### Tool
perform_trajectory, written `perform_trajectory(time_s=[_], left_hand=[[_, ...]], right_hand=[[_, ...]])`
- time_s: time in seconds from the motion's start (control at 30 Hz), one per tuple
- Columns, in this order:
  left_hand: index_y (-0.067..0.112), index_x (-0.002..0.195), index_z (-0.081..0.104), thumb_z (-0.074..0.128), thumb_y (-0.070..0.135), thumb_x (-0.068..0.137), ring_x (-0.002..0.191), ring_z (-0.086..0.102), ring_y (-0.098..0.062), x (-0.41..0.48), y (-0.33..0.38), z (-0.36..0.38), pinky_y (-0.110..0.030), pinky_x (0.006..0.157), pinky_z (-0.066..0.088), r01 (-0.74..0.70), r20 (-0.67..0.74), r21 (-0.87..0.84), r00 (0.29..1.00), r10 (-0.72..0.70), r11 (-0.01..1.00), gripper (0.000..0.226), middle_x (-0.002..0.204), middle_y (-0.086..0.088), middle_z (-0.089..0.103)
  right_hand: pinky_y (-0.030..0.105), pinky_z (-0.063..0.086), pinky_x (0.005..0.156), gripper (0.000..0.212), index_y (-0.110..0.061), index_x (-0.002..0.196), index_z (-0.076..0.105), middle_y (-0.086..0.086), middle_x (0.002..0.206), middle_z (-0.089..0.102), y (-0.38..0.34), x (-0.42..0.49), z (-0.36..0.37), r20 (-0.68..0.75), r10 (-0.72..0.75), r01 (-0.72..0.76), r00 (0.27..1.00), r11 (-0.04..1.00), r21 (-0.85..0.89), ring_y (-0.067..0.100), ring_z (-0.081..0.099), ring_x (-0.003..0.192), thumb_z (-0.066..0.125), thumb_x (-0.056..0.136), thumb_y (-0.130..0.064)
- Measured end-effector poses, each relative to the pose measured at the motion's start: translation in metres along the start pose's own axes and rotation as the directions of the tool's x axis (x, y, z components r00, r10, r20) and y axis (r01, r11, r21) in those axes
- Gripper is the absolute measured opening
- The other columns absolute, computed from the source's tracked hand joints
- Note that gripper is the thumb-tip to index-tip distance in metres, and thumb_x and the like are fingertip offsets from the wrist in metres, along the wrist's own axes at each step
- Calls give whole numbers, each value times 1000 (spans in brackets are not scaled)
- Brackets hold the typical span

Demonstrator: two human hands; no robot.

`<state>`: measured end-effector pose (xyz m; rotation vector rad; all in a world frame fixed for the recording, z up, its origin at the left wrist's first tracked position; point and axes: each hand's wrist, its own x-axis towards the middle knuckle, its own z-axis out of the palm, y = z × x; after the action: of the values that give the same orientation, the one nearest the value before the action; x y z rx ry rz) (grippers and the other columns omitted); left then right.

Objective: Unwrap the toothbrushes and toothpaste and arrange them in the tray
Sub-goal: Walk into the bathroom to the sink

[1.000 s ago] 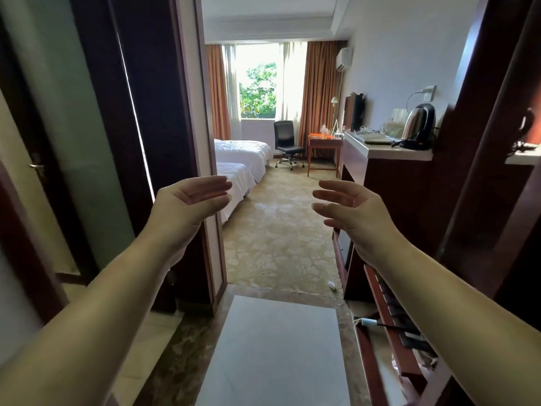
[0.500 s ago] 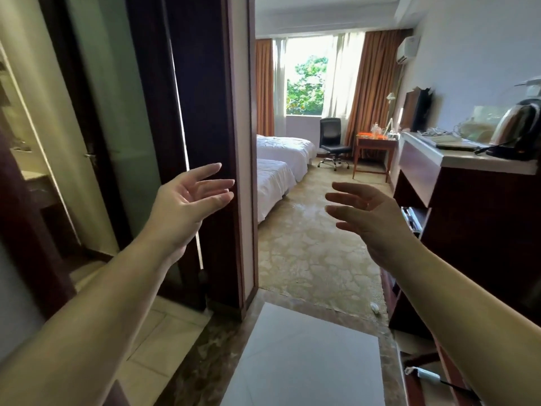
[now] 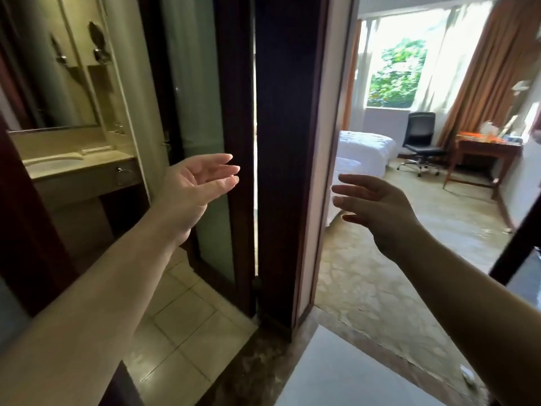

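Note:
No toothbrush, toothpaste or tray shows in the head view. My left hand (image 3: 194, 186) is raised in front of the bathroom doorway, palm turned inward, fingers straight and holding nothing. My right hand (image 3: 377, 206) is raised opposite it, fingers relaxed and spread, also holding nothing. Both hands hang in the air about half a metre apart, with the dark wooden door frame (image 3: 287, 159) behind the gap between them.
At left a bathroom opens with a beige counter and sink (image 3: 73, 165), a mirror (image 3: 49, 68) and a frosted glass door (image 3: 199, 112). At right the bedroom shows beds (image 3: 363, 153), an office chair (image 3: 421, 142) and a wooden desk (image 3: 486, 150). A pale mat (image 3: 345, 373) lies on the floor below.
The view has swung left, bringing the bathroom counter and mirror into sight and pushing the bedroom to the right. Both hands stay raised and hold nothing.

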<state>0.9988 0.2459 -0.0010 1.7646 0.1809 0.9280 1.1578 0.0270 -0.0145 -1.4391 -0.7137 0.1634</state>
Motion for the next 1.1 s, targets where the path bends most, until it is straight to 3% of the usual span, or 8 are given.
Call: perform_trajectory(time_s=[0.2,0.37,0.47,0.77,0.87,1.1], left_hand=[[29,100,66,70,11,79,101,66,-7,37,-29,-29,-28,88,48,33,-103,30,994,-29,999,27,94,8,74],[25,107,61,66,5,80,97,67,-3,54,-58,-47,-15,74,53,88,-224,74,972,-69,993,34,96,7,72],[26,110,59,66,3,80,94,67,0,67,-73,-57,-11,73,52,112,-315,101,946,-75,989,38,89,12,73],[33,100,67,67,5,79,95,66,3,132,-114,-75,-14,71,52,197,-575,245,818,-21,949,35,94,18,74],[37,97,69,69,9,77,96,66,3,155,-123,-79,-21,78,51,211,-642,276,766,16,938,34,97,19,73],[37,95,69,70,8,77,99,67,-5,175,-153,-94,-25,76,49,224,-719,276,694,46,935,34,95,14,75]], right_hand=[[24,52,69,32,-28,93,68,-5,95,73,38,72,44,156,2,-9,988,999,44,5,69,82,73,72,-4],[29,53,75,34,-28,97,69,-1,98,74,73,126,78,258,14,-33,966,997,68,11,69,91,76,70,-10],[29,54,78,35,-28,101,68,-6,97,74,93,164,103,338,14,-46,941,995,87,8,69,91,77,70,-13],[29,50,74,32,-43,90,68,-12,98,73,130,291,180,598,-57,-51,799,986,162,5,68,92,79,65,-25],[28,50,74,37,-40,96,66,-13,99,73,136,331,198,640,-77,-48,764,983,175,4,68,93,79,66,-25],[27,51,75,40,-28,110,64,-6,101,72,150,386,238,709,-108,-74,697,972,221,7,67,96,75,73,-17]])
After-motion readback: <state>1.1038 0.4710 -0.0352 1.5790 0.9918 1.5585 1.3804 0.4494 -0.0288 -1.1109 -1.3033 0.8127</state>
